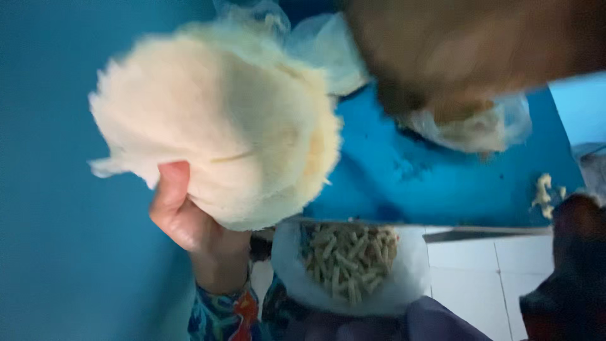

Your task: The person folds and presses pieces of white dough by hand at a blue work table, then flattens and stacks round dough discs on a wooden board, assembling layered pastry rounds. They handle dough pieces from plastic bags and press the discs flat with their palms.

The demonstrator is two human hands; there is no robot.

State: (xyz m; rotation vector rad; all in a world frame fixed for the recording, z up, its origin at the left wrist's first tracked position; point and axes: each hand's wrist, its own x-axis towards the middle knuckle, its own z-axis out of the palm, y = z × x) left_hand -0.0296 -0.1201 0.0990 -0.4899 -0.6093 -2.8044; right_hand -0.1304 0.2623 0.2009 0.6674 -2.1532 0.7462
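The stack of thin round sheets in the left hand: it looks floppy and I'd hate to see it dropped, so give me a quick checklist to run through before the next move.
1. Grip: left hand holds the stack of sheets at its lower edge, thumb in front. Ok.
2. Stack together: edges frayed, one corner sticks out at left. Not ok.
3. Right hand: blurred at top, what it holds is unclear. Cannot tell.
4. Blue surface: crumbs and a plastic bag lie on it. Not ok.
5. Bag of small sticks: open, below the stack. Ok.
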